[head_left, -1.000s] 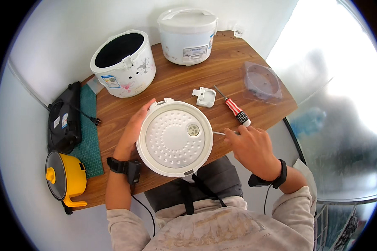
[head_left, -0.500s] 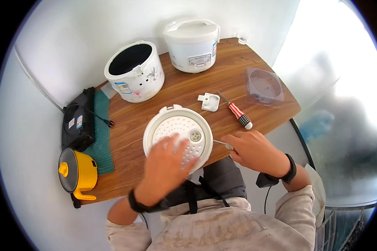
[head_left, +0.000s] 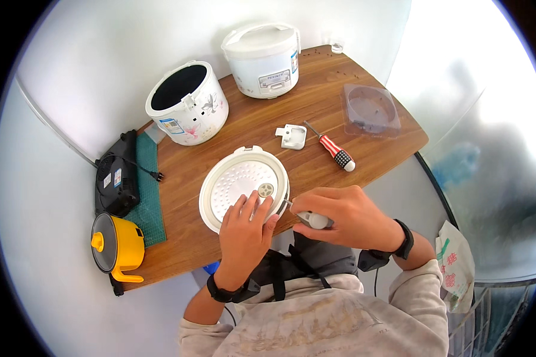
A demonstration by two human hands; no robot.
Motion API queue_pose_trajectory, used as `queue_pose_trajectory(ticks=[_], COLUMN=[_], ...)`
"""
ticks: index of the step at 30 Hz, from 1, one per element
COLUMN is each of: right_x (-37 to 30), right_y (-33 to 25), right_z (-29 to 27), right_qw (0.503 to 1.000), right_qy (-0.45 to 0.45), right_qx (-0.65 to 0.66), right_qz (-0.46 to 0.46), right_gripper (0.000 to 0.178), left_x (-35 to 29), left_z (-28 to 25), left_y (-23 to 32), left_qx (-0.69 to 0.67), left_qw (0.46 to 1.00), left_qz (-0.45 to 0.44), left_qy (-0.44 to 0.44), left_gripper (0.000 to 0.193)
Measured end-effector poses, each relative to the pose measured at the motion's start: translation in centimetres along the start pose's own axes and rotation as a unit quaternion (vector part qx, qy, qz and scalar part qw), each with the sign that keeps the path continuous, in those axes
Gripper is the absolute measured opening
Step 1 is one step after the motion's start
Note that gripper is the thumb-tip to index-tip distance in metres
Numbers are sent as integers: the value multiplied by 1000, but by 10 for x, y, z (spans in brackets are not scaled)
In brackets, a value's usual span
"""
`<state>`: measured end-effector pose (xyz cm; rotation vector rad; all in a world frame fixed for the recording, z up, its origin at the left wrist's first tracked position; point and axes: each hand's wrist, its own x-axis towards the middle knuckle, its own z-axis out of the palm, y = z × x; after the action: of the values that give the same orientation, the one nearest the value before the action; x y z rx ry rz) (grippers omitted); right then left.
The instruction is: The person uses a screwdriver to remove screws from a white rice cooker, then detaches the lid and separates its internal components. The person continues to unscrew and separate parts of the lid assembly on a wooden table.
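A round white rice cooker lid (head_left: 235, 174) lies on the near part of the table, its dotted inner plate and small round vent facing up. My left hand (head_left: 247, 229) rests on its near right part, fingers stretched out over the plate and thumb by the rim. Held in my right hand (head_left: 348, 217) is a screwdriver (head_left: 315, 221) with a grey-white handle. Its thin shaft reaches the lid's right edge, where a narrow dark gap shows. Exactly where the tip sits is hidden.
Behind the lid stand an open rice cooker body (head_left: 192, 113) and a lidded rice cooker (head_left: 262, 62). A white plastic part (head_left: 291, 137), a striped screwdriver (head_left: 335, 150) and a clear plastic tray (head_left: 370, 110) lie to the right. At left are a black case (head_left: 118, 175) and yellow pot (head_left: 127, 245).
My left hand has come down onto the lid's near right part. My right hand has moved left with the screwdriver and turned its handle; the lid now sits slightly tilted.
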<state>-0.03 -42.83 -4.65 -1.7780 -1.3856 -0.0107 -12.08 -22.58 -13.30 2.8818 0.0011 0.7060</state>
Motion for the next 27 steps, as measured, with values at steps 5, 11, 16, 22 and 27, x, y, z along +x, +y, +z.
queue_pose_trajectory(ticks=[5, 11, 16, 22, 27], right_x=[8, 42, 51, 44, 34], right_y=[9, 44, 73, 105, 90], right_z=[10, 10, 15, -1, -8], right_qw=[993, 918, 870, 803, 845], right_qy=[109, 187, 192, 263, 316], right_qx=[27, 217, 320, 421, 329], right_qz=[38, 272, 322, 328, 278], right_gripper=[22, 29, 29, 24, 24], left_x=[-7, -10, -14, -20, -25], left_z=[-6, -16, -18, -27, -25], left_y=[-14, -16, -20, -24, -32], left_qx=[30, -23, -22, -56, -76], left_qw=[999, 999, 999, 997, 996], left_qz=[30, 25, 39, 32, 37], left_qy=[-17, -19, -23, -41, -31], left_gripper=[33, 29, 27, 24, 22])
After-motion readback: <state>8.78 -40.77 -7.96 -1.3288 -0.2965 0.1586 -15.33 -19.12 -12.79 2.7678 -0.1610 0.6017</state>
